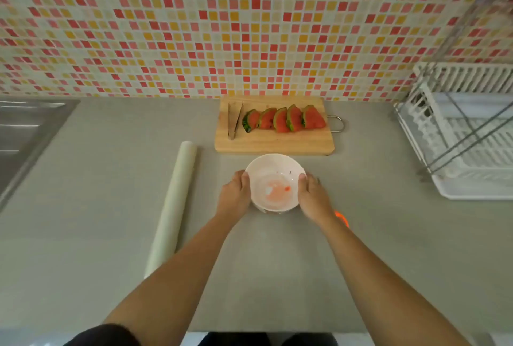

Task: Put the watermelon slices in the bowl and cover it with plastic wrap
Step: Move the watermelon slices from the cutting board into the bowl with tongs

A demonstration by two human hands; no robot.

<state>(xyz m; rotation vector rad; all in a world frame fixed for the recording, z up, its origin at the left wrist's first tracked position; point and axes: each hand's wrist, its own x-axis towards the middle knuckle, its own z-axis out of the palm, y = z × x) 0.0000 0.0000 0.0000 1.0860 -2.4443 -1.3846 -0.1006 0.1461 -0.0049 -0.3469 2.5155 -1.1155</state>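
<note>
A white bowl (273,164) stands on the grey counter, with a pink juice stain and no fruit inside. My left hand (234,197) holds its left side and my right hand (312,197) holds its right side. Behind the bowl, several watermelon slices (286,119) lean in a row on a wooden cutting board (273,144). Wooden tongs (234,121) lie at the board's left end. A roll of plastic wrap (173,205) lies lengthwise on the counter to the left of my left arm.
A steel sink (25,134) is at the far left. A white dish rack (466,134) stands at the right. A tiled wall (222,26) rises behind the counter (105,179). An orange band shows under my right wrist (342,218).
</note>
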